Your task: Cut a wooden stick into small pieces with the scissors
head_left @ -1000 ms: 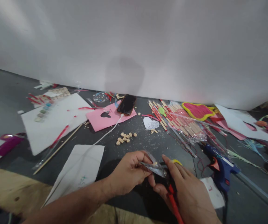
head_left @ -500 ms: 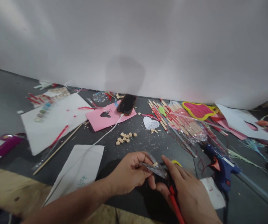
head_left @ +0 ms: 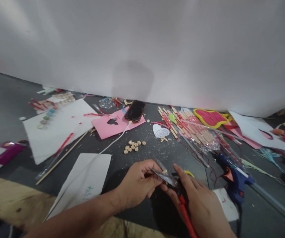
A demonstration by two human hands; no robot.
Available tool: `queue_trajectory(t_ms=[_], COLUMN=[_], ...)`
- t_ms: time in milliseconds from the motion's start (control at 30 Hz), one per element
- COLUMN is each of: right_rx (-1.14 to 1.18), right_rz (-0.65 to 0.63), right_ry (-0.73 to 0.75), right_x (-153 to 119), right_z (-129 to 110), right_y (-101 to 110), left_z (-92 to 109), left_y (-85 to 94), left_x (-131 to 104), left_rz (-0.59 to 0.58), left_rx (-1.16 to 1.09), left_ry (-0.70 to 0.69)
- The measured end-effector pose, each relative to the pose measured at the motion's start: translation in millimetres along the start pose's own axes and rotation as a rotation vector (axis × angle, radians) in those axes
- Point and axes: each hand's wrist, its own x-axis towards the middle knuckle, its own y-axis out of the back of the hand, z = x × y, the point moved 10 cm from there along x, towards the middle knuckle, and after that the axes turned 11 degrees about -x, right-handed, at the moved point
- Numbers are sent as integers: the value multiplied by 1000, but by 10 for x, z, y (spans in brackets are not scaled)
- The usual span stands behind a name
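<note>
Lower centre: right hand (head_left: 199, 198) gripping red-handled scissors (head_left: 170, 181), blades parted | small pale piece (head_left: 164, 171) between blades, left hand (head_left: 137, 181) bunched alongside, likely to steady it, grip hidden | beige pieces (head_left: 133, 146) heaped mid-frame on counter (head_left: 119, 162), presumably for easy reach

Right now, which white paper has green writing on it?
The sheet just left of the left hand, under the white cable; other white papers show none. The scrap by the glue gun has red marking.
</note>
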Motion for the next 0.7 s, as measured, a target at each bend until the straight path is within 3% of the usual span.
queue_trajectory(t_ms=[233,700], right_rx=[38,-16], right_rz=[-5,44], right_ry=[9,69], right_x=[25,-9], right_z=[-15,-59], right_y=[22,46], left_z=[-13,-76], left_y=[-50,-16], left_x=[-18,-1], left_rz=[-44,-46], left_rx=[-69,-37], left_ry=[86,62])
